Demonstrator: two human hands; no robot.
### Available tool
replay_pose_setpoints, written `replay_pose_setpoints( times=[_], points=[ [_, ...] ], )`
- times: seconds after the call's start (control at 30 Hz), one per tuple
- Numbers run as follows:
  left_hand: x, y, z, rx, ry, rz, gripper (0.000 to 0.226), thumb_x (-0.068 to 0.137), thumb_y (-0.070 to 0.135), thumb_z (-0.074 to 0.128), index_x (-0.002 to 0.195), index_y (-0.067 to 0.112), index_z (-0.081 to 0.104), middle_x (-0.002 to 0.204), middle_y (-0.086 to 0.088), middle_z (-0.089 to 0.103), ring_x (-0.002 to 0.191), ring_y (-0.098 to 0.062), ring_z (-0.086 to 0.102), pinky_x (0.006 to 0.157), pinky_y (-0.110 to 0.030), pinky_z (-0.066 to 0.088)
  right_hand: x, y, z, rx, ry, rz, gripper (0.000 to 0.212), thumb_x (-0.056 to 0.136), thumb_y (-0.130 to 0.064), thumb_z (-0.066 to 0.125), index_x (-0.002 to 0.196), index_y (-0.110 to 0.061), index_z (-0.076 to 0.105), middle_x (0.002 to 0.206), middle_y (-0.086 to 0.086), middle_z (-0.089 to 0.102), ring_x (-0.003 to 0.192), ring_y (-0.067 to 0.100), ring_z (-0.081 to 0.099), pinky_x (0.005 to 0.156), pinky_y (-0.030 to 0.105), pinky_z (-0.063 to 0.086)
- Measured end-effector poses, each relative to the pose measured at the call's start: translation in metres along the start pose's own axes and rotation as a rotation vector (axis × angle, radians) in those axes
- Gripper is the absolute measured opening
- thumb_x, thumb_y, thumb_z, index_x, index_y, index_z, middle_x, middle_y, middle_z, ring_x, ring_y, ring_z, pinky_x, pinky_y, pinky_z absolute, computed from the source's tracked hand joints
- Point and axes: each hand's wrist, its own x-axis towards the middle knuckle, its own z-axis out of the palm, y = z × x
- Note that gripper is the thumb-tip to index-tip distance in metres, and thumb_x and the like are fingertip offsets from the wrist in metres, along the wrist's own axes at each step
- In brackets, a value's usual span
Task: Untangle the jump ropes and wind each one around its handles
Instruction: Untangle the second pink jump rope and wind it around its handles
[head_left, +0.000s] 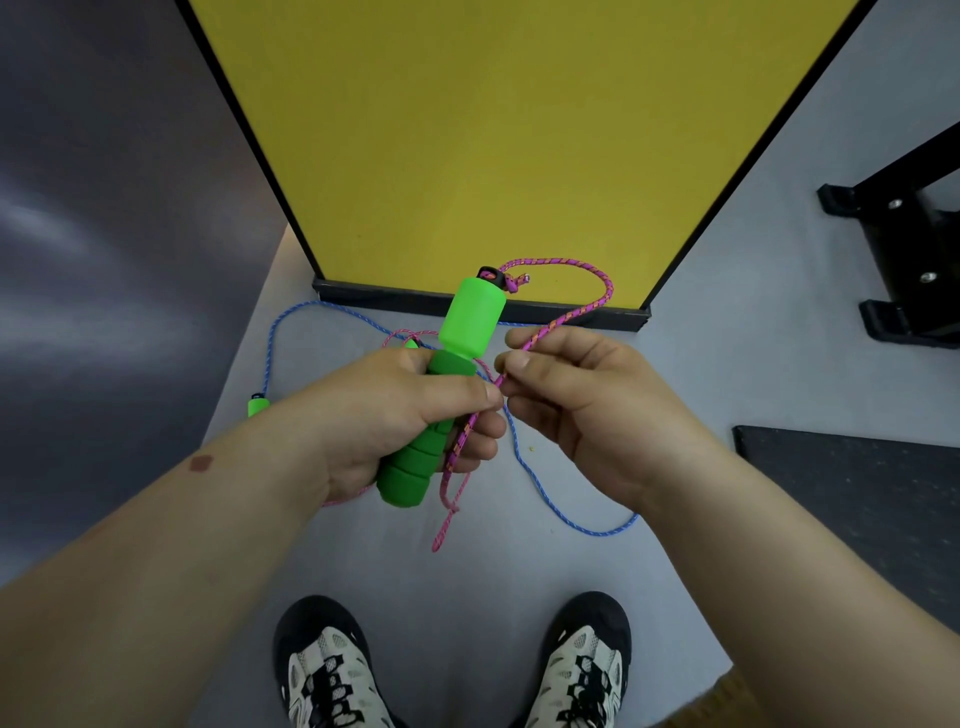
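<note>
Nearest, two black-and-cream shoes (332, 675) stand on the grey floor (675, 364). Above them, left hand (395, 415) grips the ribbed green handle (441, 405) of the pink jump rope (582, 306), thumb pinning a strand against it; right hand (587, 400) pinches the same cord just right of the handle, a loop arcing from the handle's far cap. Farther off, the blue jump rope (545, 493) trails loose on the floor, passing under the hands, its small green handle (257, 404) at left, before a yellow panel (493, 130).
</note>
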Motion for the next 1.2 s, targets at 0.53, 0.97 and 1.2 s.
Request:
replay_pose_setpoints(
  times=[0.53,0.97,1.2],
  points=[
    [-0.001,0.001,0.001,0.013,-0.030,0.003,0.008,0.094,0.010,0.065,0.089,0.005,0.066,0.077,-0.011,0.070,0.066,-0.021,0.067,0.071,-0.035,0.059,0.007,-0.013,-0.017,0.216,0.197,-0.070,0.013,0.093,-0.008,0.066,0.105,-0.008,0.070,0.090,0.007,0.072,0.077,0.014,0.067,0.071,0.024,0.057],
    [0.000,-0.001,0.000,-0.016,-0.009,-0.001,0.011,0.093,0.013,0.068,0.097,0.003,0.068,0.079,-0.011,0.072,0.066,-0.019,0.069,0.069,-0.034,0.061,0.002,-0.004,-0.005,0.023,0.036,-0.039,0.012,0.093,-0.004,0.064,0.101,-0.010,0.070,0.086,0.008,0.070,0.068,0.011,0.064,0.066,0.022,0.055],
    [-0.001,0.001,0.001,-0.002,-0.016,-0.001,0.007,0.094,0.011,0.066,0.091,0.005,0.066,0.077,-0.010,0.071,0.064,-0.019,0.068,0.063,-0.029,0.060,0.008,-0.014,-0.017,0.228,0.241,-0.108,0.009,0.093,-0.005,0.066,0.100,-0.008,0.070,0.082,0.004,0.071,0.073,0.013,0.065,0.070,0.022,0.056]
  ],
)
